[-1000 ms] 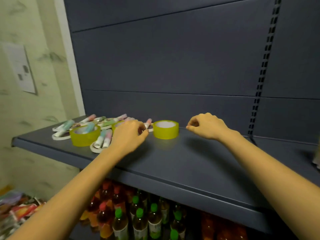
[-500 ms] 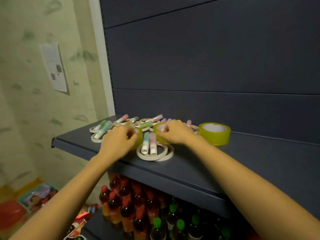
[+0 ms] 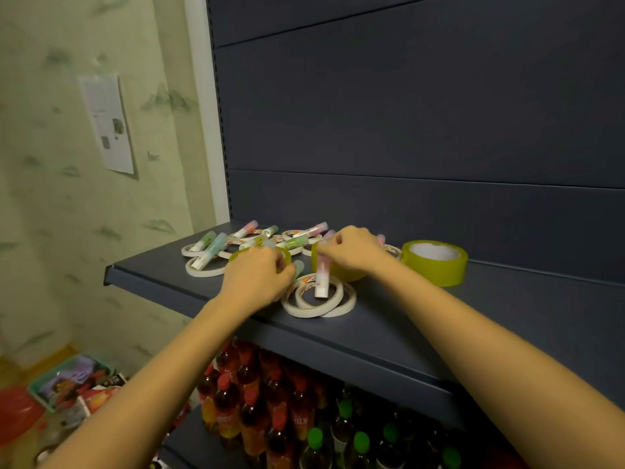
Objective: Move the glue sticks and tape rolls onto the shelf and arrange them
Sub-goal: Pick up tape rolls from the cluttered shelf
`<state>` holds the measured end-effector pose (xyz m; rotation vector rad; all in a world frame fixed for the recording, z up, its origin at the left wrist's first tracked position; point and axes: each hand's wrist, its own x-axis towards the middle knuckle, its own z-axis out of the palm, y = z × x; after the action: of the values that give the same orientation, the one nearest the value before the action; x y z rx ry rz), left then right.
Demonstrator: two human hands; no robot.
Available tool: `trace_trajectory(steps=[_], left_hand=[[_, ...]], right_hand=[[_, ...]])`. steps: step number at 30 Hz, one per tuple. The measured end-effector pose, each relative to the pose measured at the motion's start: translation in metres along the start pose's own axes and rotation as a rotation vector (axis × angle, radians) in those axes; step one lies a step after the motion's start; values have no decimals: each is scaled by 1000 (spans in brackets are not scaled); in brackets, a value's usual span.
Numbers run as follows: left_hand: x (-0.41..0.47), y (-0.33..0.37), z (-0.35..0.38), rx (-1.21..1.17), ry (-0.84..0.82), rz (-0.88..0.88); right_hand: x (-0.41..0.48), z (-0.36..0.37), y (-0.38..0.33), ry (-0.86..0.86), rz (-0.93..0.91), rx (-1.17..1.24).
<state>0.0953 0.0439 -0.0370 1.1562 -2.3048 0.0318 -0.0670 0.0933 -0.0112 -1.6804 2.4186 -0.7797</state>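
- The right hand pinches the pink glue stick by its upper end. The stick hangs nearly upright, and its lower end is over the white tape rolls.
- The left hand is curled, knuckles up, just left of those rolls. A teal-capped glue stick peeks out at its fingertips, but whether the hand grips it cannot be told.
- The two hands are close together but not touching.
- A yellow tape roll lies partly hidden under the right hand (a second one shows behind the left).
- Another large yellow roll lies flat on its own further right.
- Behind the hands, a heap of glue sticks lies across thin white rings at the left end of the shelf.
- Bottles with red and green caps fill the level below.
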Motion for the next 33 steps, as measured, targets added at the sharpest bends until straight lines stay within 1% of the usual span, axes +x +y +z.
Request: trace_trajectory(steps=[6,9,13,15,18,21,24,26,29,33], left_hand=[[14,21,4,259,-8,23],[17,28,4,331,-26,34],[15,29,10,281,-77,39],[12,28,13,218,-43,45],[12,27,12,57,46,19],[16,35,10,-245,47,23],[14,60,10,-745,-62,29],[10,83,11,-988,-166,37],[2,124,16,-1212,-294,60],[-12,186,23,-1380,-409,103]], right_hand=[[-14,-18,19,111,-13,107],[-21,-22,23,137,-14,127],[-31,-27,25,188,-28,172],[-36,-30,27,225,-36,187],[-46,-39,33,274,-38,236],[-60,-51,44,321,-36,273],[-77,-66,61,372,-5,274],[-91,-79,75,395,26,271],[-116,-103,99,437,70,245],[-160,-133,137,485,117,209]])
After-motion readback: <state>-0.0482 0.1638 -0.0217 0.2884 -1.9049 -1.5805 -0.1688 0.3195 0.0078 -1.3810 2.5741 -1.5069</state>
